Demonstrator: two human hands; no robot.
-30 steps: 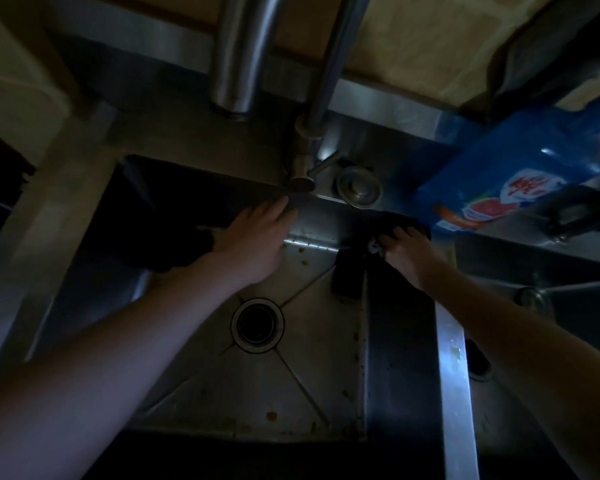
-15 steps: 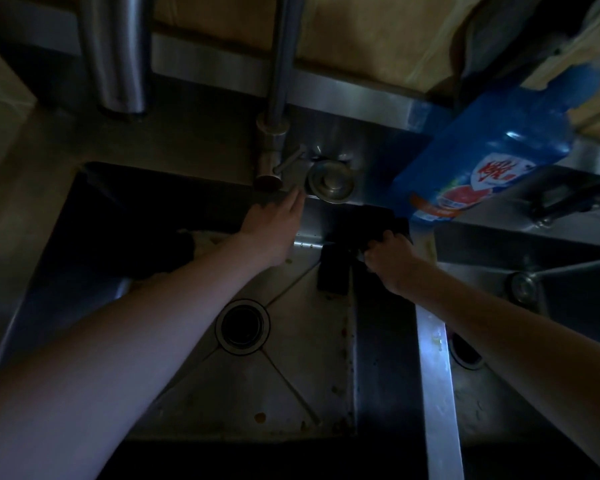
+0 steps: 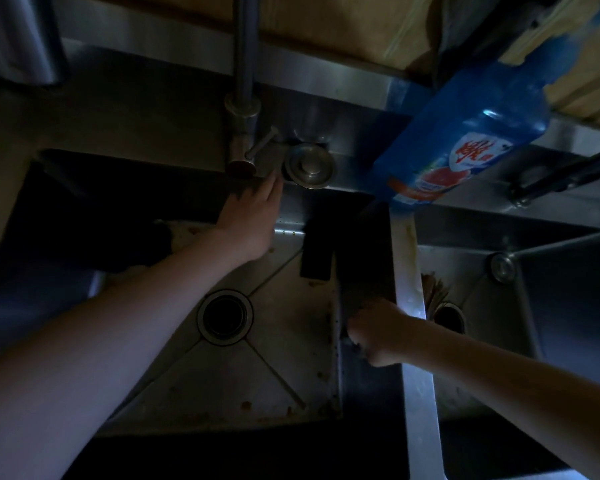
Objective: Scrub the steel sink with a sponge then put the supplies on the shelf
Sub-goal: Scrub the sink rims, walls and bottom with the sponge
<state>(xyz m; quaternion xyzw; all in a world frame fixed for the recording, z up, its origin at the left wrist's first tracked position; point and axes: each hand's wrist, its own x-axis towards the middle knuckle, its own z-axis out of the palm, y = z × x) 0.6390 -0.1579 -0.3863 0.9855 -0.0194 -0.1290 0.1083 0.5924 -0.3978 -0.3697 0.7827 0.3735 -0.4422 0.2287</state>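
The steel sink (image 3: 291,375) fills the counter, its near basin stained with brown specks along the floor and right wall, and a second basin (image 3: 551,306) lies past the dividing rim at the counter's right. A blue detergent bottle (image 3: 465,143) stands at the back edge, above that rim. The faucet (image 3: 243,133) rises from the back edge, behind the near basin. The left hand (image 3: 250,223) reaches to the back rim, its grip apart, with straight fingers touching the steel beside the faucet base. The right hand (image 3: 378,334) presses against the near basin's right wall, its grip clamped on the sponge (image 3: 353,341), which shows only as a dark lump under the curled fingers. The drain (image 3: 225,317) sits mid-floor.
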